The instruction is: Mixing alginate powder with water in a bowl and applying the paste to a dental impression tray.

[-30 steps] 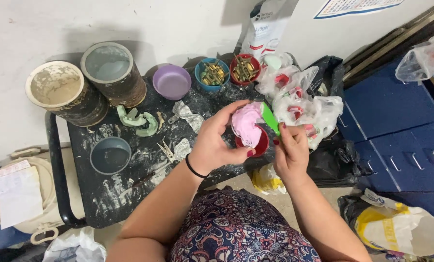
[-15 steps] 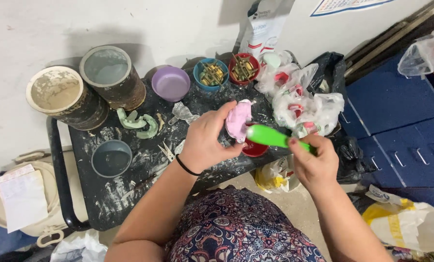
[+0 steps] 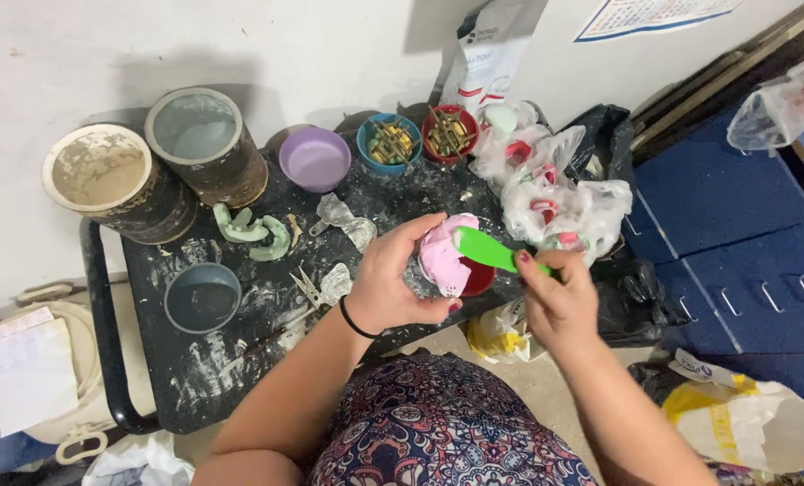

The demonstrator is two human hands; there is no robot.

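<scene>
My left hand (image 3: 393,279) grips a pink mould-like lump (image 3: 443,256), tilted on its side over a small red bowl (image 3: 479,279). My right hand (image 3: 555,301) holds a green spatula (image 3: 487,251) by its handle, and the blade tip touches the upper edge of the pink lump. Both hands hover above the right part of a dark, plaster-spattered tray table (image 3: 231,360). A black band circles my left wrist.
Two large dirty tins (image 3: 118,180) (image 3: 206,144) stand at the back left, with a purple bowl (image 3: 314,158), a blue bowl (image 3: 389,141) and a red bowl (image 3: 449,131) of metal pieces behind. A grey bowl (image 3: 202,297), green trays (image 3: 253,232) and plastic bags (image 3: 555,193) lie around.
My right hand has drawn the green spatula out to the right, then brought its tip back onto the pink lump. My left hand has kept hold of the lump.
</scene>
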